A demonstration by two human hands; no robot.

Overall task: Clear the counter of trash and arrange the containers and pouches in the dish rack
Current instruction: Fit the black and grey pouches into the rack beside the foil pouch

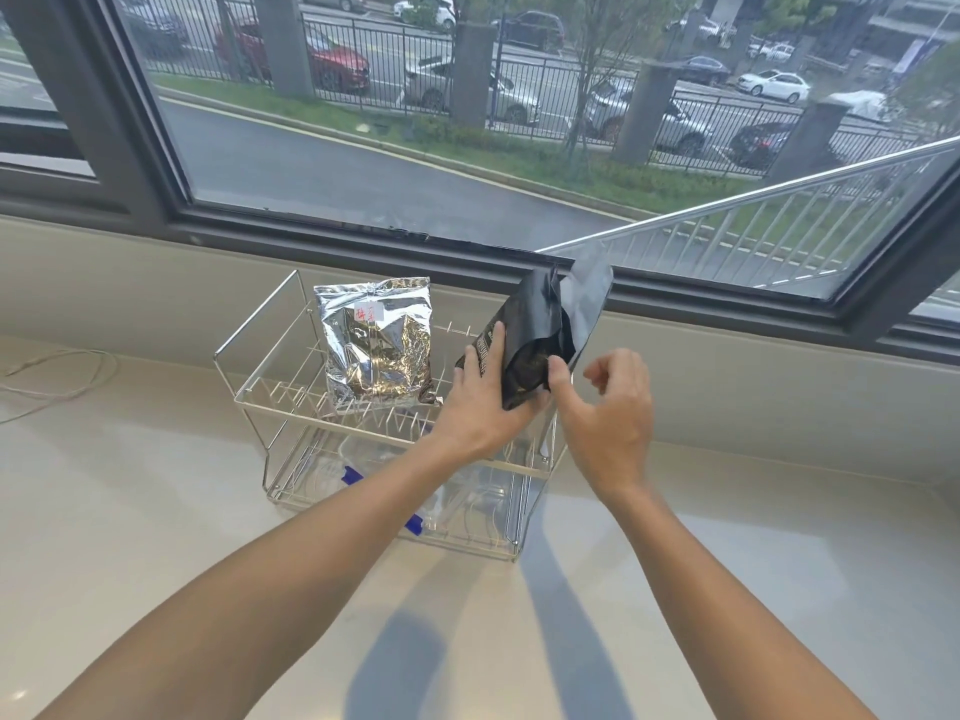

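The step in hand looks like the placing of the second pouch in the dish rack (244, 350): a silver foil pouch (376, 345) already stands in the upper tier, leaning back on the wire tines, and a clear plastic container with blue clips (395, 470) lies in the lower tier, while the black pouch (535, 345) is held over the right end of the upper tier, just beside the silver one but not touching it. The left hand (483, 402) holds this black pouch from below and from the side, with straight fingers laid flat on its printed face and the palm under its lower corner. The right hand (608, 402) is loosely curled, its thumb tip touching the pouch's lower right edge and its other fingers off it, so it steadies more than it grips. The black pouch's long axis runs from lower left to upper right, tilted away from the person; its flat, pale-lined top flap points up and right toward the window (519, 122), its filled bottom toward the left palm. My judgement is that the next move calls for turning the pouch more upright, lowering its bottom between the tines beside the silver pouch, and letting it lean back likewise. The table (156, 511) shows no trash near the rack, only a thin cable (67, 376) at the far left.
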